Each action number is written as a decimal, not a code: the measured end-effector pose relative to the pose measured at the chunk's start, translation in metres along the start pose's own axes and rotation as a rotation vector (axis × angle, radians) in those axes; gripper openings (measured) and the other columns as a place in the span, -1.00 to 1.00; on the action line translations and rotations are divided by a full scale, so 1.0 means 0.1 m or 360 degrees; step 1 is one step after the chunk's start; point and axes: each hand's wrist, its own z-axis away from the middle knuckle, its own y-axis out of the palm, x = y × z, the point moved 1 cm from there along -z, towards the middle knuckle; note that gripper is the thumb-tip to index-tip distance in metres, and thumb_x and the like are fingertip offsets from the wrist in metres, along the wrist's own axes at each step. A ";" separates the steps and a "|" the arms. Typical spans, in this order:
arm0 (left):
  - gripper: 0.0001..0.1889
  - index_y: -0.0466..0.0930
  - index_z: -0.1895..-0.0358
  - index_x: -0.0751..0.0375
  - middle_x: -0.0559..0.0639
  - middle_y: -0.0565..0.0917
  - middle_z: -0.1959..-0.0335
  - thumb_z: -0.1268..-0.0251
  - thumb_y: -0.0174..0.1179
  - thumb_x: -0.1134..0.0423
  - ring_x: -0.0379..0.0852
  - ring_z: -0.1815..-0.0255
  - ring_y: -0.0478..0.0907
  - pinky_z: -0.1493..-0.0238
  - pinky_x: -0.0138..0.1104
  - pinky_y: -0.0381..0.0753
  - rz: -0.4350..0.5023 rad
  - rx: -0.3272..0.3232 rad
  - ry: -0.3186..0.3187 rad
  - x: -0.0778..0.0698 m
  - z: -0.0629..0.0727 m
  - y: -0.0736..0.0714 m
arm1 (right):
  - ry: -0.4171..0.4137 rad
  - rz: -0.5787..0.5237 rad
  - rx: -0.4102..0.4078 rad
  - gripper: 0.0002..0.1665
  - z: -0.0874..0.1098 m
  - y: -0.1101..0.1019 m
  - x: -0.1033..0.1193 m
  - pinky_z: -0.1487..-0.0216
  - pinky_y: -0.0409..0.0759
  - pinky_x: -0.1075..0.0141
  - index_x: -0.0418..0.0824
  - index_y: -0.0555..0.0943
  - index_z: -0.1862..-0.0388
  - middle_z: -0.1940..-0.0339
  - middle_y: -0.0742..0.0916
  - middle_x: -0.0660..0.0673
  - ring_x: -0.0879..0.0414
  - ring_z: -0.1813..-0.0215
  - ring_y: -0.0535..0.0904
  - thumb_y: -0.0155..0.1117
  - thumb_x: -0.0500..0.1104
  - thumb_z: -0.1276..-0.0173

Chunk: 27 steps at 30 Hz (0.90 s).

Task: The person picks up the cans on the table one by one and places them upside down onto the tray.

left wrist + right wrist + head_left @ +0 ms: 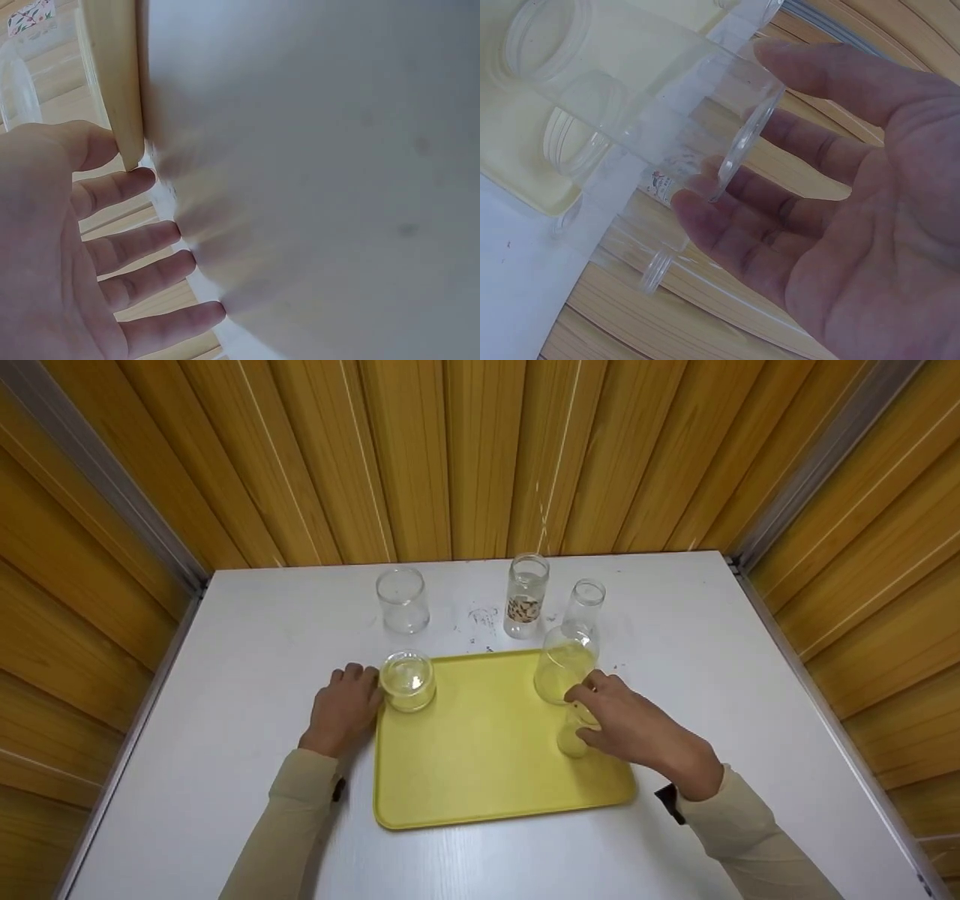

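Note:
My right hand [637,727] holds a clear drinking glass [571,742] from above, at the right part of the yellow tray [480,750]. In the right wrist view, thumb and fingers curl round that glass's [667,82] near end. Just behind stands a wider clear glass [553,679], also on the tray. My left hand [341,709] rests at the tray's back left corner; thumb and index finger touch its edge [112,75], while the other fingers are spread with their tips on the table. A short clear jar [407,694] sits on that corner.
Behind the tray, on the white table [247,660], stand a clear glass [405,615], a tall glass with a brown printed patch [523,609] and another clear glass [585,604]. Wood-grain panels [480,457] wall the back and both sides.

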 end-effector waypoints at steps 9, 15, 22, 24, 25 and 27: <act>-0.62 0.56 -0.14 0.31 0.37 0.59 -0.13 -0.74 -0.02 0.03 0.38 -0.06 0.55 0.21 0.23 0.68 -0.0032 -0.0046 0.0048 0.01 0.02 0.00 | -0.0009 0.0009 -0.0008 -0.54 0.01 -0.04 0.02 0.11 0.61 0.03 -0.37 0.63 -0.18 -0.02 0.59 -0.21 -0.14 0.02 0.53 0.48 -0.32 -0.31; -0.63 0.57 -0.16 0.29 0.36 0.59 -0.15 -0.73 -0.01 0.03 0.37 -0.07 0.54 0.20 0.23 0.67 -0.0021 -0.0035 0.0035 0.01 0.01 0.01 | 0.0018 0.0003 0.0003 -0.53 -0.01 -0.08 0.02 0.06 0.63 0.00 -0.37 0.63 -0.21 -0.08 0.60 -0.24 -0.14 -0.02 0.56 0.49 -0.29 -0.35; -0.64 0.58 -0.17 0.29 0.35 0.58 -0.15 -0.71 0.00 0.05 0.36 -0.08 0.53 0.19 0.23 0.66 -0.0009 -0.0024 0.0014 0.01 0.00 0.02 | -0.0008 0.0024 -0.0003 -0.53 -0.02 -0.09 0.02 0.07 0.64 0.01 -0.37 0.62 -0.19 -0.06 0.59 -0.24 -0.14 0.01 0.55 0.51 -0.28 -0.35; -0.63 0.58 -0.17 0.29 0.35 0.58 -0.14 -0.72 0.00 0.05 0.36 -0.08 0.53 0.18 0.23 0.66 -0.0006 -0.0022 0.0011 0.01 0.00 0.02 | -0.0010 0.0019 -0.0007 -0.54 -0.03 -0.10 0.02 0.08 0.63 0.01 -0.37 0.62 -0.19 -0.06 0.59 -0.24 -0.13 0.01 0.55 0.51 -0.28 -0.35; -0.63 0.58 -0.17 0.29 0.35 0.58 -0.14 -0.72 0.00 0.05 0.36 -0.08 0.53 0.18 0.24 0.66 -0.0004 -0.0021 0.0008 0.01 0.00 0.02 | -0.0009 0.0015 -0.0007 -0.54 -0.03 -0.10 0.02 0.08 0.63 0.01 -0.37 0.62 -0.19 -0.06 0.59 -0.23 -0.14 0.01 0.55 0.50 -0.28 -0.35; -0.64 0.58 -0.16 0.28 0.35 0.58 -0.14 -0.72 0.00 0.04 0.36 -0.08 0.53 0.18 0.24 0.66 0.0002 -0.0021 0.0007 0.01 0.00 0.02 | -0.0006 0.0012 -0.0007 -0.54 -0.04 -0.11 0.02 0.08 0.63 0.01 -0.37 0.62 -0.19 -0.06 0.59 -0.24 -0.14 0.01 0.54 0.50 -0.28 -0.36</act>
